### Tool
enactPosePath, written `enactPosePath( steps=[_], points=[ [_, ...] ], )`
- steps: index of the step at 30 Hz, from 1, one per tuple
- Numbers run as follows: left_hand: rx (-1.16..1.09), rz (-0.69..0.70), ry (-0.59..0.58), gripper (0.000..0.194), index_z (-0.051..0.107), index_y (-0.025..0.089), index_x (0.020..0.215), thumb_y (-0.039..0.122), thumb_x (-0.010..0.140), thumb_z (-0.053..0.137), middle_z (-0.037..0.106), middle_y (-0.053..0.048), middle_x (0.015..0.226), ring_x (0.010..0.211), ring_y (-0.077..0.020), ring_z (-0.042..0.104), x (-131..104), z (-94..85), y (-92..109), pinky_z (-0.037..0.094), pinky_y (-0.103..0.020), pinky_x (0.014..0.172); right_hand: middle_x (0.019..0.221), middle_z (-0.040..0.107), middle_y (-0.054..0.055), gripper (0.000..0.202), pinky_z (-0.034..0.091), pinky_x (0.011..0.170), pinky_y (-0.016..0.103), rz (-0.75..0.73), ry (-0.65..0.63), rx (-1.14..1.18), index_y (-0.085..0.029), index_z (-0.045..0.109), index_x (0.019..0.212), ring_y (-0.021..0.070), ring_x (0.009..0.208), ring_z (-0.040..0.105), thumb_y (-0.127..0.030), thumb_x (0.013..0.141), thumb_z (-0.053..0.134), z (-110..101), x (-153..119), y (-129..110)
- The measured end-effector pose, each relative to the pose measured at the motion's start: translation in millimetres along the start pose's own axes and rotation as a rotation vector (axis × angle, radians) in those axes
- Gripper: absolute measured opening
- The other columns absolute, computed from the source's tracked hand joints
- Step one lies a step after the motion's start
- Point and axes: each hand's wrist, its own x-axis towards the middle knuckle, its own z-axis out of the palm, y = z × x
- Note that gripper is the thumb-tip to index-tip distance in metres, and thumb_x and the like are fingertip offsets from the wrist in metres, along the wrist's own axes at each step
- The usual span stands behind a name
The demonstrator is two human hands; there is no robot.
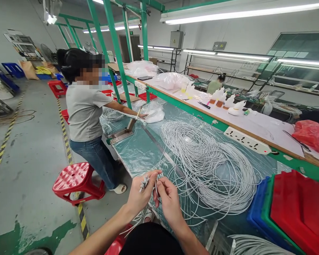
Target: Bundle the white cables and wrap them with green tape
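Note:
My left hand (142, 189) is closed around a bunch of grey cables, and their cut ends (144, 183) stick out past the thumb side. Close beside it, my right hand (167, 196) is pinched, thumb against fingers, on a grey cable near the bunch. Both hands are held over the front edge of the table. On the table beyond them lies a large loose coil of thin grey cable (191, 148), with several strands trailing toward my hands. A steel ruler (155, 141) lies flat to the left of the coil.
A co-worker (85, 102) stands at the left, one arm across the table near a hand-lever cutter (127, 129). Stacked red bins (299, 209) stand at right. A power strip (247, 140) is fixed to the green shelf edge. A red stool (74, 179) stands on the floor.

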Motion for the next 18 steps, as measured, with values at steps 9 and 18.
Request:
enactPosePath(
  steps=[9, 18],
  points=[
    [-0.016, 0.021, -0.006, 0.049, 0.073, 0.01, 0.111, 0.051, 0.095, 0.049, 0.065, -0.002, 0.051, 0.047, -0.0157, 0.062, 3.1, -1.0, -5.0, 0.053, -0.025, 0.057, 0.055, 0.038, -0.008, 0.036, 0.024, 0.043, 0.022, -0.006, 0.006, -0.01, -0.02, 0.057, 0.091, 0.0093, 0.046, 0.03, -0.056, 0.095, 0.054, -2.9, 7.0, -2.3],
    [-0.053, 0.035, 0.008, 0.039, 0.077, 0.013, 0.098, 0.047, 0.088, 0.061, 0.072, -0.005, 0.064, 0.058, -0.0188, 0.066, 3.5, 6.4, -3.2, 0.056, -0.028, 0.063, 0.059, 0.036, -0.006, 0.043, 0.023, 0.046, 0.025, -0.015, 0.018, -0.066, -0.02, 0.054, 0.082, 0.0103, 0.05, 0.028, -0.062, 0.092, 0.053, -9.5, 10.5, -0.2]
  ],
)
